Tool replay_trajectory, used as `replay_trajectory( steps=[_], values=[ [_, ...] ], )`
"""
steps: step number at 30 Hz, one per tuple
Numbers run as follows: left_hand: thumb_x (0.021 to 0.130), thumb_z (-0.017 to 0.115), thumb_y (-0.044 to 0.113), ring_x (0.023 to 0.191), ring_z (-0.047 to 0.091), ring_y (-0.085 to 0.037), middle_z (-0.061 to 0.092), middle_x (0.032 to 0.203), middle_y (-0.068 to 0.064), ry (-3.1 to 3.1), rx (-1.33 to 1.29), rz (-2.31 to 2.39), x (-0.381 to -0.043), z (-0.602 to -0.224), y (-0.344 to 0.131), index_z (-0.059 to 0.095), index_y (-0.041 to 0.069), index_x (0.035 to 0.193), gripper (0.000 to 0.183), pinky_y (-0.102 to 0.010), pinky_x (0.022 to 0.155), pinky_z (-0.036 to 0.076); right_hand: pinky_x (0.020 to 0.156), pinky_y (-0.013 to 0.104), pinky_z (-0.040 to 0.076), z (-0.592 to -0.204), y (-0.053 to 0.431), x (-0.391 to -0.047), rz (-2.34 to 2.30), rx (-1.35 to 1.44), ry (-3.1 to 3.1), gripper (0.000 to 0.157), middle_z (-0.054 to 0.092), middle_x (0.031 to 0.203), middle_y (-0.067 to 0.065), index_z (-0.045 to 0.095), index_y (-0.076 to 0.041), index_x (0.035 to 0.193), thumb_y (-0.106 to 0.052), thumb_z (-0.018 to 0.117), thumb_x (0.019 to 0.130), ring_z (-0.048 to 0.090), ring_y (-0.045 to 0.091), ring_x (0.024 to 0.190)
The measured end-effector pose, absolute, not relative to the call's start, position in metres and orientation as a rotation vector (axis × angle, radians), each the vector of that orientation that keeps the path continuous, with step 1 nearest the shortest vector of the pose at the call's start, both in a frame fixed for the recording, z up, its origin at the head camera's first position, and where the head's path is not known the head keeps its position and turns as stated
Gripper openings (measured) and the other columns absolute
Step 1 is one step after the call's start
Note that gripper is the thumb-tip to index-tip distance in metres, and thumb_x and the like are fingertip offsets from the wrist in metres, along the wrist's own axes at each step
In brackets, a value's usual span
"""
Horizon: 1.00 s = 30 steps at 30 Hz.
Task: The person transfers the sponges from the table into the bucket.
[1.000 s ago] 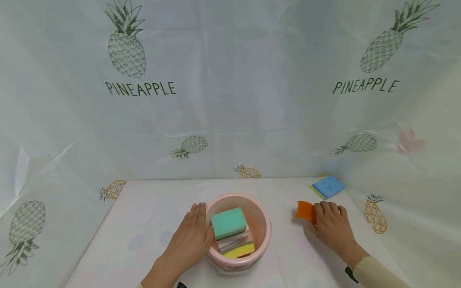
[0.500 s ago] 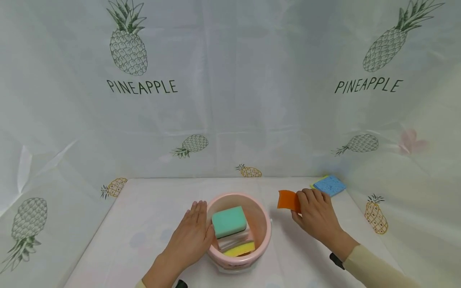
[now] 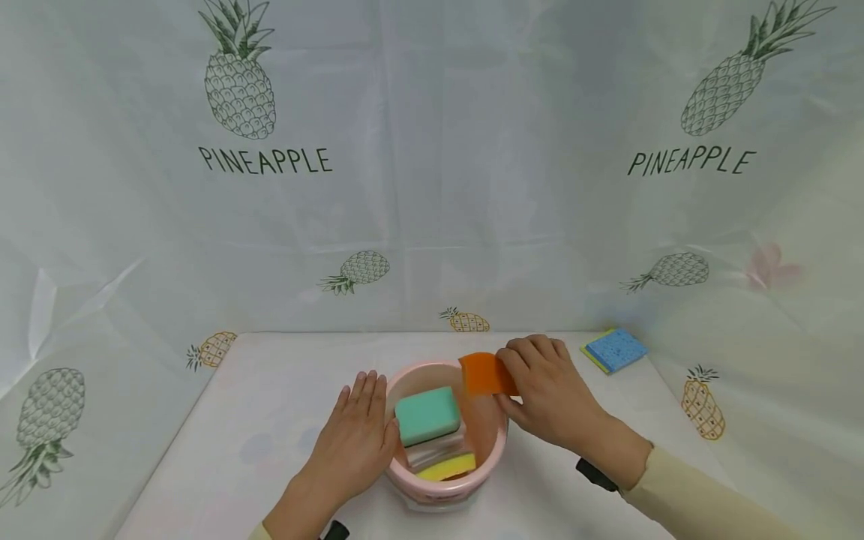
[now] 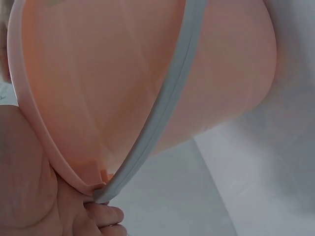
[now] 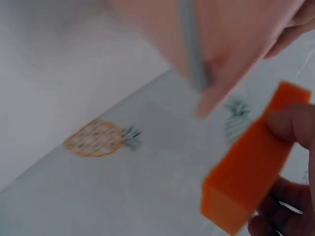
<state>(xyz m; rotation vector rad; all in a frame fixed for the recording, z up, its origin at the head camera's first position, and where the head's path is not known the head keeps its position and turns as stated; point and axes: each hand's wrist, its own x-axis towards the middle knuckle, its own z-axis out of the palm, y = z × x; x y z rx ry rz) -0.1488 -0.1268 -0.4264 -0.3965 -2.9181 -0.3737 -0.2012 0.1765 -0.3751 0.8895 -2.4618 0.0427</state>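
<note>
While the right hand (image 3: 550, 386) pinches the orange sponge (image 3: 484, 374), thumb on one face and fingers behind, the block hangs at the far right of the bucket (image 3: 439, 491), just below the centre of the frame! From the right wrist view there's open air between sponge and rim, so no touch there.

And look at the left hand (image 3: 356, 439): fingers straight and side by side, laid against the bucket's left side, thumb by the rim, gripping nothing. Inside, the green sponge (image 3: 427, 416) sits on top, a pale item (image 3: 435, 448) beneath it, and a yellow sponge (image 3: 447, 469) lower down towards the front. A grey handle (image 4: 162, 103) hangs down across the bucket's side in the left wrist view.

How to play this well? My call: bring the orange sponge fully inside the rim, then lower it into the gap right of the green sponge. Keep the pinch light, because this should squash easily, and angle the block so its corner clears the edge. Those flat left fingers should be enough to steady the bucket. Over on the worktop (image 3: 283, 390), at the back right, lies the blue sponge (image 3: 616, 350), well apart from both hands!
</note>
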Motion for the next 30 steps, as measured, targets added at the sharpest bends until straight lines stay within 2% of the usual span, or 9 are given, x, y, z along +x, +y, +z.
replay_trajectory(
  steps=[9, 14, 17, 24, 30],
  values=[
    [0.102, 0.042, 0.038, 0.148, 0.025, -0.035, 0.03, 0.157, -0.02, -2.933, -0.386, -0.387, -0.15, -0.427, -0.126, 0.033, -0.002, 0.15, 0.063, -0.053, 0.12, 0.023, 0.079, 0.031, 0.034, -0.371, 0.142, -0.182, 0.042, 1.228, -2.483, 0.045, 0.059, 0.102, -0.007, 0.063, -0.02, 0.108, -0.054, 0.071, 0.081, 0.046, 0.015, 0.096],
    [0.102, 0.041, 0.038, 0.148, 0.025, -0.034, 0.031, 0.157, -0.019, -2.939, -0.376, -0.4, -0.15, -0.427, -0.126, 0.033, -0.002, 0.15, 0.063, -0.052, 0.12, 0.022, 0.076, 0.028, 0.03, -0.372, 0.134, -0.179, 0.035, 1.312, -2.524, 0.025, 0.059, 0.097, -0.01, 0.063, -0.022, 0.101, -0.036, 0.069, 0.081, 0.043, 0.012, 0.092],
    [0.102, 0.042, 0.037, 0.148, 0.025, -0.034, 0.031, 0.157, -0.02, -2.936, -0.375, -0.401, -0.15, -0.428, -0.126, 0.033, -0.002, 0.15, 0.063, -0.053, 0.12, 0.023, 0.075, 0.027, 0.029, -0.371, 0.129, -0.179, 0.024, 1.341, -2.531, 0.019, 0.058, 0.094, -0.01, 0.063, -0.022, 0.098, -0.03, 0.067, 0.08, 0.042, 0.012, 0.09],
    [0.102, 0.04, 0.038, 0.148, 0.025, -0.034, 0.032, 0.157, -0.02, -2.932, -0.379, -0.395, -0.149, -0.428, -0.127, 0.033, -0.002, 0.15, 0.063, -0.052, 0.119, 0.023, 0.07, 0.025, 0.025, -0.374, 0.117, -0.179, -0.037, 1.43, -2.538, 0.022, 0.051, 0.08, -0.012, 0.063, -0.022, 0.092, -0.035, 0.074, 0.078, 0.04, 0.01, 0.085],
    [0.103, 0.038, 0.04, 0.149, 0.024, -0.033, 0.03, 0.158, -0.019, -2.948, -0.375, -0.407, -0.149, -0.429, -0.127, 0.032, -0.001, 0.151, 0.064, -0.052, 0.12, 0.022, 0.071, 0.025, 0.026, -0.381, 0.11, -0.18, -0.079, 1.485, -2.566, 0.025, 0.05, 0.077, -0.013, 0.064, -0.022, 0.092, -0.04, 0.075, 0.078, 0.038, 0.01, 0.082]
  ],
)
